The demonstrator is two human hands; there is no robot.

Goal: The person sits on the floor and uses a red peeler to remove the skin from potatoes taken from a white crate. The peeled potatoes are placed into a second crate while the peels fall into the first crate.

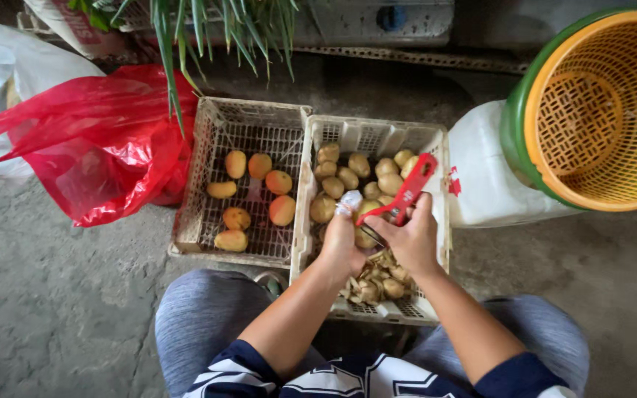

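Head view. Rough grey concrete floor (60,295), outdoors or in a yard; green leaves hang in from the top edge, and a red plastic bag (97,147) lies slack at the left beside a white one. At the right, a white plastic jug (484,184) lies next to an orange basket (602,110) nested in a green one.

Two pale slatted crates sit side by side in front of the seated person's knees. The left crate (208,133) holds seven peeled potatoes (282,210), yellow-orange, spread loosely over its bottom. The right crate (377,136) holds a heap of unpeeled potatoes (388,183), dull brown, at its far end, and a pile of peelings (377,284) at its near end.

The left hand (342,243) is closed around one potato (366,221), held over the right crate; a fingertip wears a pale wrap. The right hand (413,239) grips a red peeler (407,193) firmly by its handle, blade end against the held potato.

Progress, as judged from the counts: seven potatoes done, one being worked, and about a dozen visible in the heap with skin on, possibly more beneath. The work appears less than half done. How much skin remains on the held potato cannot be told, as the hands cover it.
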